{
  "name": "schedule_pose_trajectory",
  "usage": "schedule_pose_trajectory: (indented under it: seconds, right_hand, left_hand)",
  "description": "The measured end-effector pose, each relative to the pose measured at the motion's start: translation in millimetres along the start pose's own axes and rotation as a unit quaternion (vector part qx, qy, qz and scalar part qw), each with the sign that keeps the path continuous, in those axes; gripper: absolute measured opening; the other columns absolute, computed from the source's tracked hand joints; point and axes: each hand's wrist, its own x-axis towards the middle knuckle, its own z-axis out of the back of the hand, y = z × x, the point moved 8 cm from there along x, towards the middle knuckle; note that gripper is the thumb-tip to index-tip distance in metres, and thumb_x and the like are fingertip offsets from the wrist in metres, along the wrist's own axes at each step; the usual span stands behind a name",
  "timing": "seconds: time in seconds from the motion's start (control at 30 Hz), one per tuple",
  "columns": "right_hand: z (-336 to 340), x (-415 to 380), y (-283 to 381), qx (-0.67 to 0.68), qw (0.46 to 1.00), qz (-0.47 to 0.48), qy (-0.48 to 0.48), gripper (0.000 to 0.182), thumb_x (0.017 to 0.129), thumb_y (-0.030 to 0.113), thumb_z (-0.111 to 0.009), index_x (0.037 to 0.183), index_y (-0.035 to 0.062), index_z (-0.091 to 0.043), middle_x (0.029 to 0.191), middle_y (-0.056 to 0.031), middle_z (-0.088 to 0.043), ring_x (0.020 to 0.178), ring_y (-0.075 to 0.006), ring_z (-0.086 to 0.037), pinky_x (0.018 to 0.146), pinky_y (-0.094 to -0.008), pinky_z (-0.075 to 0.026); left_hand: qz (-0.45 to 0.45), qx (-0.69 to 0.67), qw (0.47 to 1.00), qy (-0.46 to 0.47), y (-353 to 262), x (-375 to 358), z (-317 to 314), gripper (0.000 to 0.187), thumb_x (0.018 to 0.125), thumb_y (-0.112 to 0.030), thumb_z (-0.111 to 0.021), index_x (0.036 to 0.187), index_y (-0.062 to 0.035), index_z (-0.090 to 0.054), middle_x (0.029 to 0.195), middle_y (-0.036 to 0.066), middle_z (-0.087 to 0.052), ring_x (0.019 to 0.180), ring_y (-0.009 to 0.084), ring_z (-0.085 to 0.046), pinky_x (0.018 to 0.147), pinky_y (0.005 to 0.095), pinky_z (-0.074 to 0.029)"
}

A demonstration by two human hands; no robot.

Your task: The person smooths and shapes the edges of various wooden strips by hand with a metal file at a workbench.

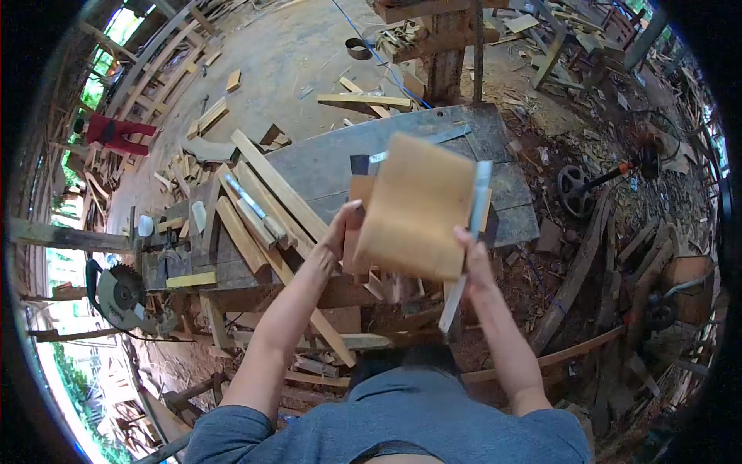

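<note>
In front of my chest, over the near edge of the workbench (501, 203), I hold a smooth brown wooden piece (421, 201) with a curved face, slightly blurred. My left hand (340, 232) is closed around its left side, where a darker edge shows. My right hand (475, 259) grips the lower right side, the thumb on the near face. Along that side, under the same hand, runs a long pale grey-blue strip (456, 303), perhaps a metal ruler. Behind the piece, a square with a dark handle (360, 164) lies on the bench.
Several lengths of cut timber (267, 189) lie on the bench's left part. A circular saw (120, 295) with a bare toothed blade stands at the far left. Behind the bench rises a thick wooden post (444, 69). A wheeled tool (576, 192) and scrap wood lie to the right.
</note>
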Motion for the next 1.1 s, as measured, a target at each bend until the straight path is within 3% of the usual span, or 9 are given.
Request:
schedule_pose_trajectory:
  seconds: [0.2, 0.47, 0.57, 0.67, 0.73, 0.8, 0.87, 0.9, 1.1]
  right_hand:
    - [80, 131, 105, -0.179, 0.958, 0.206, -0.087, 0.037, 0.081, 0.037, -0.073, 0.095, 0.0045, -0.064, 0.086, 0.0002, -0.061, 0.075, -0.0099, -0.054, 0.066, -0.027, -0.042]
    - [71, 222, 141, -0.208, 0.956, 0.199, -0.062, 0.037, 0.08, 0.037, -0.073, 0.091, 0.0031, -0.067, 0.08, -0.001, -0.063, 0.072, -0.0126, -0.059, 0.065, -0.0292, -0.044]
    - [75, 239, 119, -0.294, 0.949, 0.103, -0.045, 0.043, 0.081, 0.043, -0.069, 0.087, 0.0004, -0.066, 0.079, -0.0016, -0.063, 0.069, -0.0122, -0.058, 0.064, -0.0314, -0.046]
    - [73, 241, 105, -0.421, 0.906, 0.047, -0.018, 0.052, 0.083, 0.051, -0.064, 0.084, -0.0006, -0.067, 0.078, -0.0087, -0.068, 0.071, -0.021, -0.064, 0.064, -0.0378, -0.048]
    - [71, 240, 112, -0.635, 0.759, 0.142, -0.039, 0.057, 0.085, 0.056, -0.058, 0.084, 0.0005, -0.068, 0.08, -0.0194, -0.068, 0.078, -0.0356, -0.066, 0.066, -0.044, -0.048]
    - [53, 195, 133, -0.697, 0.69, 0.177, -0.084, 0.057, 0.087, 0.058, -0.054, 0.095, 0.003, -0.067, 0.088, -0.0256, -0.065, 0.088, -0.0443, -0.062, 0.074, -0.0483, -0.048]
    - [70, 179, 149, -0.579, 0.747, 0.282, -0.17, 0.056, 0.09, 0.055, -0.052, 0.106, 0.0027, -0.064, 0.089, -0.0235, -0.066, 0.088, -0.0425, -0.063, 0.078, -0.0482, -0.048]
    - [80, 168, 148, -0.562, 0.78, 0.204, -0.187, 0.059, 0.091, 0.056, -0.05, 0.119, 0.0046, -0.058, 0.1, -0.022, -0.066, 0.096, -0.0411, -0.062, 0.084, -0.048, -0.047]
    - [133, 185, 68, -0.575, 0.773, 0.199, -0.18, 0.078, 0.093, 0.06, -0.043, 0.138, -0.0037, -0.04, 0.132, -0.0268, -0.044, 0.122, -0.0404, -0.046, 0.102, -0.0441, -0.036]
  left_hand:
    - [-0.025, 0.147, 0.985, -0.091, -40, 54, 9, 0.067, 0.07, -0.064, -0.067, 0.11, -0.0099, -0.062, 0.093, 0.006, -0.063, 0.083, 0.0193, -0.063, 0.073, 0.0387, -0.05]
    - [0.028, 0.165, 0.984, -0.065, -33, 110, -11, 0.065, 0.072, -0.061, -0.067, 0.112, -0.0102, -0.06, 0.096, 0.006, -0.064, 0.083, 0.02, -0.063, 0.075, 0.0387, -0.049]
    - [0.007, 0.122, 0.988, -0.091, -31, 118, -11, 0.06, 0.075, -0.057, -0.067, 0.111, -0.0101, -0.059, 0.094, 0.006, -0.064, 0.082, 0.0199, -0.064, 0.075, 0.0381, -0.051]
    - [-0.012, 0.099, 0.986, -0.135, -37, 112, -9, 0.054, 0.076, -0.052, -0.067, 0.109, -0.0096, -0.058, 0.093, 0.006, -0.064, 0.081, 0.0207, -0.065, 0.075, 0.0388, -0.052]
    - [-0.026, 0.086, 0.983, -0.162, -37, 108, 2, 0.053, 0.077, -0.05, -0.067, 0.109, -0.0085, -0.058, 0.095, 0.007, -0.064, 0.082, 0.0214, -0.065, 0.075, 0.0394, -0.053]
    - [-0.03, 0.089, 0.979, -0.181, -41, 88, -4, 0.054, 0.077, -0.049, -0.066, 0.111, -0.0077, -0.057, 0.096, 0.007, -0.064, 0.084, 0.0216, -0.065, 0.076, 0.0395, -0.053]
    - [-0.042, 0.075, 0.983, -0.164, -43, 74, -4, 0.055, 0.078, -0.049, -0.065, 0.113, -0.0072, -0.056, 0.097, 0.008, -0.064, 0.086, 0.0219, -0.065, 0.077, 0.0394, -0.053]
    - [-0.032, 0.078, 0.985, -0.152, -42, 70, -6, 0.057, 0.079, -0.051, -0.064, 0.115, -0.007, -0.055, 0.097, 0.008, -0.064, 0.087, 0.022, -0.066, 0.078, 0.0394, -0.053]
    - [-0.054, 0.126, 0.968, -0.209, -14, 86, -32, 0.054, 0.074, -0.049, -0.073, 0.099, -0.0024, -0.062, 0.09, 0.008, -0.064, 0.08, 0.0216, -0.064, 0.074, 0.0379, -0.052]
